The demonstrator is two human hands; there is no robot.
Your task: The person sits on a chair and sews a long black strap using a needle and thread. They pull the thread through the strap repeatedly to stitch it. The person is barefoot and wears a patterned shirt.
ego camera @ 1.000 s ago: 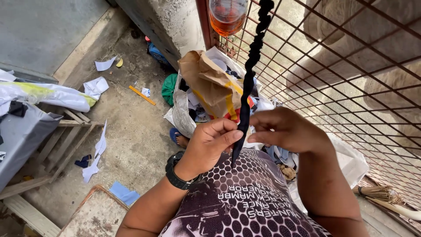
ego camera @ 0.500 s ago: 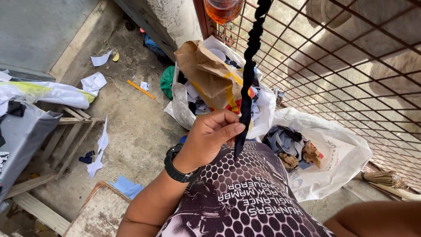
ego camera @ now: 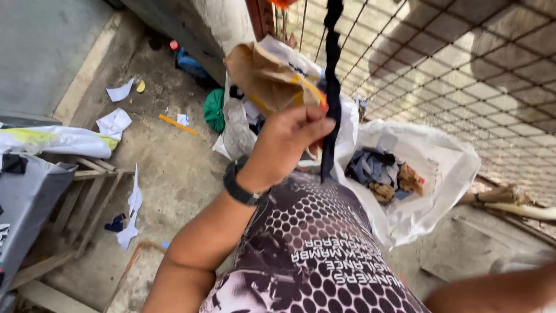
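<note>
Right hand withdrawn from the black braided strip (ego camera: 332, 87); only left hand (ego camera: 288, 145) remained, fingers (ego camera: 315, 124) clamped on it, above white sack (ego camera: 428, 191).

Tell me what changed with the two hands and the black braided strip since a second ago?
The right hand let go of the black braided strip and dropped away low to the right; only its forearm shows now, so its grip can't be seen. The left hand kept its pinch on the strip near the lower end. The strip still hangs along the wire mesh, and the white sack of scraps stayed put.
</note>
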